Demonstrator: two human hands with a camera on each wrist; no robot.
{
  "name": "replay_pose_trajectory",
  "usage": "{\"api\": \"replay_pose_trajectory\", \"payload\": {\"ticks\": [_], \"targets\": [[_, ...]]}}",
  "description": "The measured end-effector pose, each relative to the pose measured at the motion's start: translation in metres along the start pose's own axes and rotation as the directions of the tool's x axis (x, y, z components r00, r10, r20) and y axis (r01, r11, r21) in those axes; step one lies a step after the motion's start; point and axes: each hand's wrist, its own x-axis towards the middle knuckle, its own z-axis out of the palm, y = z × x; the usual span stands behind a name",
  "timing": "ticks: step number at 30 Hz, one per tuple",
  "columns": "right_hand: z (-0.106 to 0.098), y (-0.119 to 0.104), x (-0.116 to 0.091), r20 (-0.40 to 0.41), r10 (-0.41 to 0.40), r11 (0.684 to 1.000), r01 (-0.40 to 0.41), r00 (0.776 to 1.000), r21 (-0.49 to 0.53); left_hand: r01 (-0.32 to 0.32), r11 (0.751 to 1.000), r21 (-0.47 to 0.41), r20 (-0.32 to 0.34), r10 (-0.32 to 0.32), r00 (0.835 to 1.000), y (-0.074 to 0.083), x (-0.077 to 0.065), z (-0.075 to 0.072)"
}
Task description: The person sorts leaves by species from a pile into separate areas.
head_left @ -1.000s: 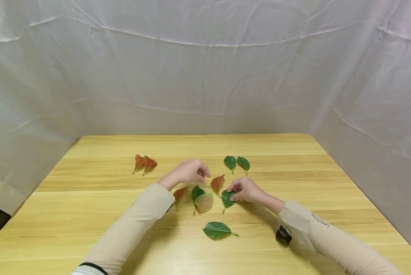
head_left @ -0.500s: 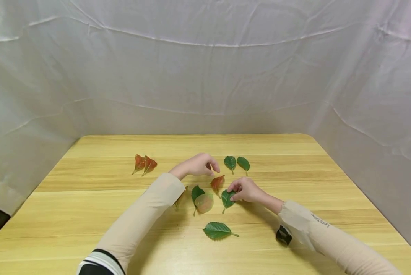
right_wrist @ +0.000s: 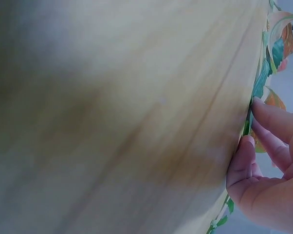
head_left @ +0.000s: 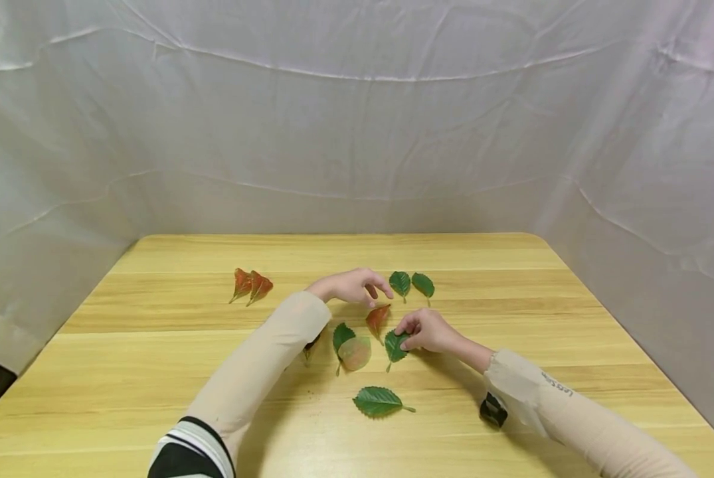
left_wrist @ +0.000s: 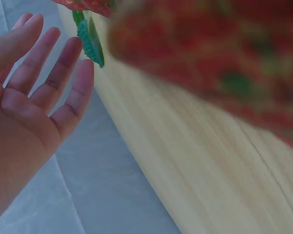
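My left hand (head_left: 357,287) hovers just above and behind a red leaf (head_left: 377,317) in the head view, its fingers loosely bent with nothing between them. In the left wrist view the same hand (left_wrist: 37,92) has its fingers spread and relaxed. My right hand (head_left: 431,330) is at a green serrated leaf (head_left: 394,346) on the table, pinching its right edge between thumb and fingertips. The right wrist view shows that thumb and finger (right_wrist: 273,117) at the leaf's edge, low over the wood.
Left of centre lies a green leaf (head_left: 343,334) partly under a pale translucent leaf (head_left: 355,353). Another green leaf (head_left: 377,401) lies in front. Two red leaves (head_left: 252,286) are at back left, two green leaves (head_left: 411,283) at back right. My left sleeve mostly hides another leaf.
My left hand has moved right and slightly away from me, to above the middle red leaf. The left sleeve now covers more of the leaf beneath it. My right hand has stayed put.
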Motion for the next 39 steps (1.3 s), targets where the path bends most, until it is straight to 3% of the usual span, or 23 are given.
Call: {"api": "replay_pose_trajectory", "payload": {"ticks": [7, 12, 27, 34, 39], "targets": [[-0.001, -0.001, -0.002, 0.002, 0.000, 1.000, 0.000, 1.000, 0.005, 0.034, 0.993, 0.114, 0.066, -0.042, 0.997, 0.002, 0.009, 0.005], [-0.002, -0.002, -0.002, -0.003, 0.000, 1.000, 0.000, 1.000, 0.001, 0.069, 0.988, 0.139, 0.088, -0.082, 0.993, 0.007, 0.013, 0.010], [-0.002, -0.001, -0.002, -0.001, 0.005, 1.000, -0.005, 1.000, 0.010, 0.205, 0.964, 0.170, 0.103, -0.224, 0.969, 0.011, 0.013, 0.012], [-0.001, -0.001, -0.002, -0.001, 0.007, 1.000, -0.007, 1.000, 0.012, 0.284, 0.943, 0.174, 0.047, -0.296, 0.954, 0.011, 0.011, 0.012], [-0.002, -0.001, -0.002, -0.004, 0.009, 1.000, -0.009, 1.000, 0.008, 0.279, 0.945, 0.173, 0.053, -0.291, 0.955, 0.006, 0.009, 0.009]]}}
